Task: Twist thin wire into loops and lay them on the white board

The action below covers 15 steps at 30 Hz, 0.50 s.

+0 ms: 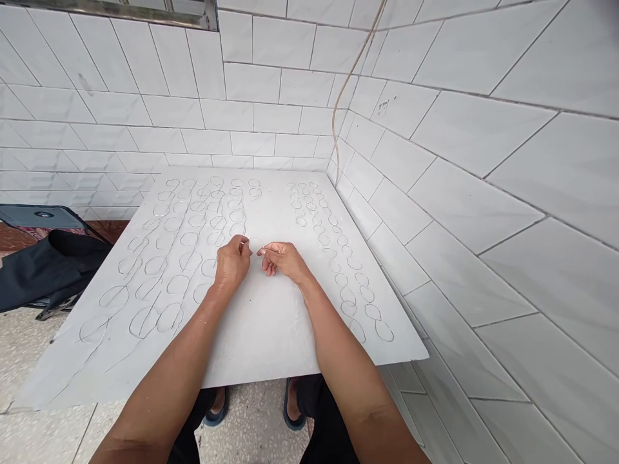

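Observation:
My left hand (234,263) is above the middle of a white board (271,335), its thumb and fingertips pinched together. Just to its right is my right hand (283,259), thumb and forefinger pinched and the other fingers curled loosely. The fingertips of both hands point at each other with a small gap between. A faint thin curved line shows between them; what they hold is too fine to make out. Columns of thin wire-like rings (155,265) lie on the board's left side. Smaller linked rings (341,280) run in slanting rows along the right side.
White tiled walls (483,193) meet in a corner behind the board and stand close along its right edge. A cord (334,116) hangs in that corner. At left, a folding chair (43,216) carries dark cloth (53,270). My feet are on the speckled floor (256,419).

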Each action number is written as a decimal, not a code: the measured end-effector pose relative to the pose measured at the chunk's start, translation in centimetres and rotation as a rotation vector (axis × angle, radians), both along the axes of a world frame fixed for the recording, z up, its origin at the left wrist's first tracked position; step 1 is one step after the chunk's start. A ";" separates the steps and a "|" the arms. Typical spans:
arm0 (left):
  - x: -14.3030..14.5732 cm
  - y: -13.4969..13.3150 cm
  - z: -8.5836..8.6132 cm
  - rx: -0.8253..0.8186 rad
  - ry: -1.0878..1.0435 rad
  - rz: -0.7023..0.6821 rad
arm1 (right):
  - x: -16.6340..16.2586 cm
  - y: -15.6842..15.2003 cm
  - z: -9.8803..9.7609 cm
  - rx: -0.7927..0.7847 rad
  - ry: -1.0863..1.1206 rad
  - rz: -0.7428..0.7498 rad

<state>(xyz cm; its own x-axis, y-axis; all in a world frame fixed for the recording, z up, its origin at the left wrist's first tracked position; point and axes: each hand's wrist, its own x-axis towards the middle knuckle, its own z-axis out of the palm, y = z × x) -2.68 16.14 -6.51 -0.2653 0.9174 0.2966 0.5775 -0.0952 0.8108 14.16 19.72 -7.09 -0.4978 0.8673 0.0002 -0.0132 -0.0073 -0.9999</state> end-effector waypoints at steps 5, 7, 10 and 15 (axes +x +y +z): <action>0.4 -0.2 0.3 -0.095 -0.202 -0.007 | -0.1 0.3 -0.2 0.005 0.053 -0.036; 0.4 -0.3 0.4 -0.128 -0.200 -0.056 | -0.1 0.3 -0.1 0.012 0.058 -0.058; 0.3 -0.4 0.3 -0.145 -0.186 -0.077 | -0.2 0.3 0.1 0.027 0.055 -0.088; 0.4 -0.2 0.5 -0.137 -0.275 0.018 | -0.7 -0.2 0.1 0.085 0.016 -0.089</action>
